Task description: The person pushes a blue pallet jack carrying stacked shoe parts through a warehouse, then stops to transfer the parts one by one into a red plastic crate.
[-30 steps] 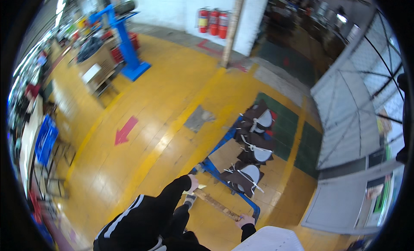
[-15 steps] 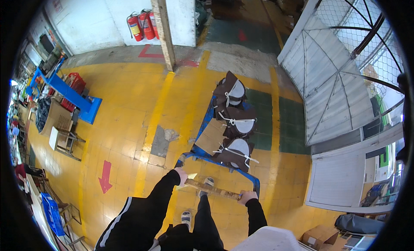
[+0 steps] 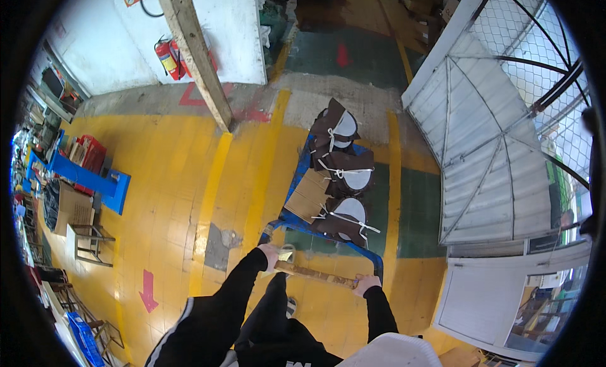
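My left hand (image 3: 269,256) is closed around the left part of a push cart's handle (image 3: 315,275), which is wrapped in brown tape. Toward the handle's right end, my right hand (image 3: 366,284) grips the same bar. The handle joins the bent blue frame of the cart (image 3: 379,265). On the cart lie several bundles of dark brown pieces (image 3: 341,229) with pale grey rounded panels, tied with white cord. A flat brown cardboard piece (image 3: 307,196) rests at their left. A pale yellowish scrap (image 3: 287,256) shows beside my left hand; what it is I cannot tell.
A wooden post (image 3: 194,58) stands ahead left, with red fire extinguishers (image 3: 169,59) behind it. A blue metal stand (image 3: 88,176) and small stool (image 3: 91,244) are at left. On the right are a corrugated metal gate (image 3: 486,159) and white panel (image 3: 473,297). Yellow lines mark the floor.
The gate, post and floor markings have shifted in view as I move with the cart. Both hands keep their hold on the handle, and my feet have changed position.
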`<state>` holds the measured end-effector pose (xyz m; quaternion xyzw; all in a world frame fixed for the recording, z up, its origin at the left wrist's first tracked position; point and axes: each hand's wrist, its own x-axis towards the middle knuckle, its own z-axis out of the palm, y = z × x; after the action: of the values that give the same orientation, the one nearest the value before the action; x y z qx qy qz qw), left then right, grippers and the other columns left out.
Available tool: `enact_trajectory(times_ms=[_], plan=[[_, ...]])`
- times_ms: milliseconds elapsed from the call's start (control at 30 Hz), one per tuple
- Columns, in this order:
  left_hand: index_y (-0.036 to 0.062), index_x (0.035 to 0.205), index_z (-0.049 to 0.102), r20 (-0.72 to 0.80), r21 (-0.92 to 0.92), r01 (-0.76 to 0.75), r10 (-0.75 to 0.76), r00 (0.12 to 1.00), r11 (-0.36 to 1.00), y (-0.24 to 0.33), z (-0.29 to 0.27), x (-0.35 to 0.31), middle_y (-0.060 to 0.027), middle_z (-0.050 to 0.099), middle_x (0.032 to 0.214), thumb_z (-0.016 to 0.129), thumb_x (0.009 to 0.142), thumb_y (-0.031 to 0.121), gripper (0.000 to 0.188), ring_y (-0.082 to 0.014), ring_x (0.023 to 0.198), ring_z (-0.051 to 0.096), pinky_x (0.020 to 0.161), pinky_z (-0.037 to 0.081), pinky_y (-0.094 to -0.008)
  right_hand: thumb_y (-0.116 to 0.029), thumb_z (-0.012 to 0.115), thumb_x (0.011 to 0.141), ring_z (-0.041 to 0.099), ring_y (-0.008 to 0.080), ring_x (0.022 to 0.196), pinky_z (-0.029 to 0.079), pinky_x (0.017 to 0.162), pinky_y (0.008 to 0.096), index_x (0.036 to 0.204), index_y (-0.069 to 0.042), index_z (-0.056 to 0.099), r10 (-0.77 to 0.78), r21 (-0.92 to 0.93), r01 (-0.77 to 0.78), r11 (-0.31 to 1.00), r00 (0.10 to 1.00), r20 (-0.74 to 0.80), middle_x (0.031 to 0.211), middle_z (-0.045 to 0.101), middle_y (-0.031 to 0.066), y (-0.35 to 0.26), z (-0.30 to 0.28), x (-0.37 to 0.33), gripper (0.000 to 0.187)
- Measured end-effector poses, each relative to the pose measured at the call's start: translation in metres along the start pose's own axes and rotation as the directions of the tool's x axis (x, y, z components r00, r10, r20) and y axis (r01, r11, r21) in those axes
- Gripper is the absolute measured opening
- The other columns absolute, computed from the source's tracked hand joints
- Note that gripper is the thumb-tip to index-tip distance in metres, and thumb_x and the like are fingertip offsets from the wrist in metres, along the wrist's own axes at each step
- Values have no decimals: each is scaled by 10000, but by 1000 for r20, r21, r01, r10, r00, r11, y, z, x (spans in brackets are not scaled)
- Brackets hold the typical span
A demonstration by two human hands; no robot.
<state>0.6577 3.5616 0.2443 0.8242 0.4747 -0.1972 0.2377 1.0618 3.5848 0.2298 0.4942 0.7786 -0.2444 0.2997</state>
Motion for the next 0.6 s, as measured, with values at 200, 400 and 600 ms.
enact_trajectory(times_ms=[200, 400, 600], plan=[[62, 725, 685, 162, -44, 25, -17, 987, 999, -52, -60, 88, -149, 663, 744, 637, 616, 286, 253, -316, 731, 641, 673, 500, -412, -522, 602, 678, 575, 256, 1052, 454, 867, 395, 1148, -190, 561, 12, -8, -12, 1000, 997, 73, 1113, 615, 102, 50, -82, 79, 577], [74, 725, 684, 149, -9, 52, -50, 988, 999, -100, -137, 163, -130, 666, 761, 608, 631, 273, 233, -293, 775, 641, 719, 484, -396, -385, 572, 720, 604, 286, 984, 477, 819, 411, 1136, -149, 549, -3, -4, 3, 1000, 997, 74, 1027, 640, 134, 88, -186, 141, 480], [78, 739, 680, 124, -2, 40, -39, 991, 999, -140, -190, 232, -120, 665, 753, 615, 610, 294, 260, -294, 769, 636, 730, 477, -393, -377, 597, 695, 615, 274, 965, 492, 797, 398, 1121, -148, 557, -11, 12, 11, 1000, 998, 67, 1005, 647, 130, 132, -265, 198, 485]])
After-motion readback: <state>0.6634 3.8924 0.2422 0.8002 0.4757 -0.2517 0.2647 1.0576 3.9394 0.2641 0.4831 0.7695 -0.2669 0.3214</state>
